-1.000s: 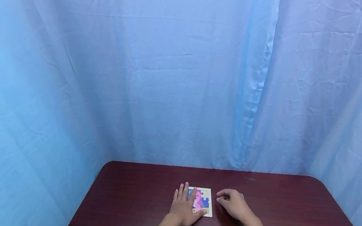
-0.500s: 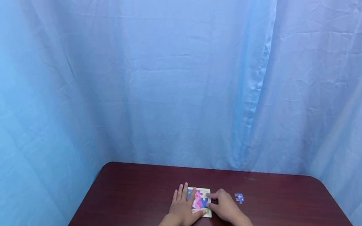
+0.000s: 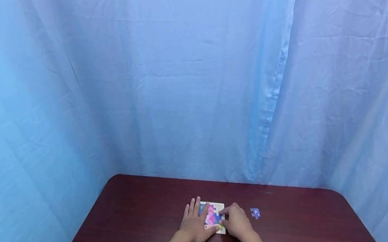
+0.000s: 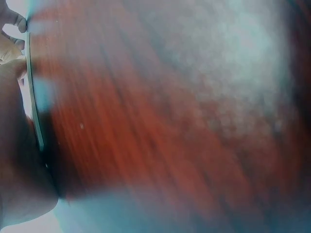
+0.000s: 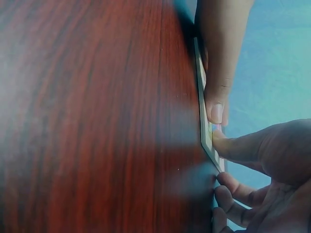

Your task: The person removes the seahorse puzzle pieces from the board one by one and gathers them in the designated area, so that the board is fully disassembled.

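A small jigsaw puzzle board [image 3: 220,204] with a white border and a pink and blue picture lies flat on the table. My left hand [image 3: 193,227] rests on its left part, fingers straight and spread, thumb along the near border. At the board's right side, my right hand [image 3: 238,223] pinches a blue puzzle piece [image 3: 218,217] between thumb and index finger; the fingers partly cover it. In the right wrist view both thumbs press on top of the board, while the other right fingers curl beside its edge. A pale gap shows at the upper right of the picture.
One loose blue puzzle piece [image 3: 255,213] with a white star lies on the table to the right of my right hand. The dark red-brown table [image 3: 309,233] has rounded far corners. Blue curtains [image 3: 196,98] hang behind it and at both sides.
My right hand has moved left onto the board's right side, uncovering the loose star piece. Its thumb and index finger have come down on the blue piece. My left hand has stayed put.
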The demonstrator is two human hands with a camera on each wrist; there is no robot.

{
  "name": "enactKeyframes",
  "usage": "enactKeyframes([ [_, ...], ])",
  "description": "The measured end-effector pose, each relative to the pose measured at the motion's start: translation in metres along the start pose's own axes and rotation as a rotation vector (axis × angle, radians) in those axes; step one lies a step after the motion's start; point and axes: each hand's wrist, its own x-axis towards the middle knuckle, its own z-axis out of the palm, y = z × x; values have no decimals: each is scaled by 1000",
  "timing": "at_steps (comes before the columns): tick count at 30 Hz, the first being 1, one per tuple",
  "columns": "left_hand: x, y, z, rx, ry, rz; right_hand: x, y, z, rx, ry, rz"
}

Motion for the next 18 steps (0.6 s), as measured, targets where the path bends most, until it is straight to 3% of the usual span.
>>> enactKeyframes([
  [5,-3,2,-3,-9,5,4,1,-3,0,13,-24,42],
  [13,5,-6,13,1,21,-3,6,-4,0,31,-49,78],
  [18,6,-6,14,2,33,0,7,-6,-2,46,-65,90],
])
